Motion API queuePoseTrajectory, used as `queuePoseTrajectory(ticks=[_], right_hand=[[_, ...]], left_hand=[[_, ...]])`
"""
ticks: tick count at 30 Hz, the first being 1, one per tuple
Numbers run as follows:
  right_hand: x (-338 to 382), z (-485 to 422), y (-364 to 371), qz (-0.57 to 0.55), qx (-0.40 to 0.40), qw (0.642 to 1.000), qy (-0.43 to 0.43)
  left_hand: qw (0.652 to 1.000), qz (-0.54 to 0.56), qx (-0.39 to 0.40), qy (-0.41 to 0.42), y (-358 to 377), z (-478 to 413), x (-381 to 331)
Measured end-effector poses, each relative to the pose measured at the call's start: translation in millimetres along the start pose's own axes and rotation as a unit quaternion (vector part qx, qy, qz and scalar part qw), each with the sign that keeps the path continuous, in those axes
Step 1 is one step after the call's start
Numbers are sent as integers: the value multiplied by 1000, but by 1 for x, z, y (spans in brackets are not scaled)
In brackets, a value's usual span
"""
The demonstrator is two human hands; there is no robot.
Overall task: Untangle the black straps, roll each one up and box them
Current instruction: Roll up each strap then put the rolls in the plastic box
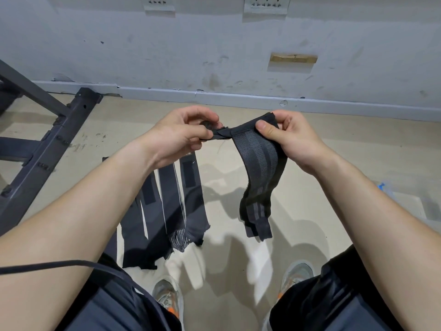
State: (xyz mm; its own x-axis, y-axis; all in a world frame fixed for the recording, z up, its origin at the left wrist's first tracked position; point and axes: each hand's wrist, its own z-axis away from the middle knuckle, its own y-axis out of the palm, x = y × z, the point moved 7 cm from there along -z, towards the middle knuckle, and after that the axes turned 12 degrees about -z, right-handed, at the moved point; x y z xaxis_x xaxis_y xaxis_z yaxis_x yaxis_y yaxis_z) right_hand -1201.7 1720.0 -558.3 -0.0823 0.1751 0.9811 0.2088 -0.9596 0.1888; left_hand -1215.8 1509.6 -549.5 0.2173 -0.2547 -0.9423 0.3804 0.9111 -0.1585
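Both hands hold one black elastic strap [259,163] with grey stripes up in the air at mid-frame. My left hand [181,132] pinches its narrow, bunched end between thumb and fingers. My right hand [288,137] grips the wide top edge, thumb pressed on the front. The rest of the strap hangs down, folded over itself, ending above the floor. Several more black straps [167,206] with hook-and-loop patches hang side by side below my left wrist; where they are attached is hidden by my arm.
A dark metal frame [47,144] stands at the left on the beige floor [334,139]. A scuffed grey wall [214,56] with a baseboard runs across the back. My legs and grey-orange shoes [167,297] are below. A black cable [47,266] crosses my left arm. No box is in view.
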Motion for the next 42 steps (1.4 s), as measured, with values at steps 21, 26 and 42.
queuePoseTrajectory(ticks=[21,26,42], right_hand=[[3,4,7,110,33,993,-14],[0,4,12,116,45,992,-6],[-8,12,18,243,-141,955,-95]], left_hand=[[896,-393,-118,168,13,15,-17],[941,-320,18,106,38,6,5],[921,-211,-327,21,12,13,11]])
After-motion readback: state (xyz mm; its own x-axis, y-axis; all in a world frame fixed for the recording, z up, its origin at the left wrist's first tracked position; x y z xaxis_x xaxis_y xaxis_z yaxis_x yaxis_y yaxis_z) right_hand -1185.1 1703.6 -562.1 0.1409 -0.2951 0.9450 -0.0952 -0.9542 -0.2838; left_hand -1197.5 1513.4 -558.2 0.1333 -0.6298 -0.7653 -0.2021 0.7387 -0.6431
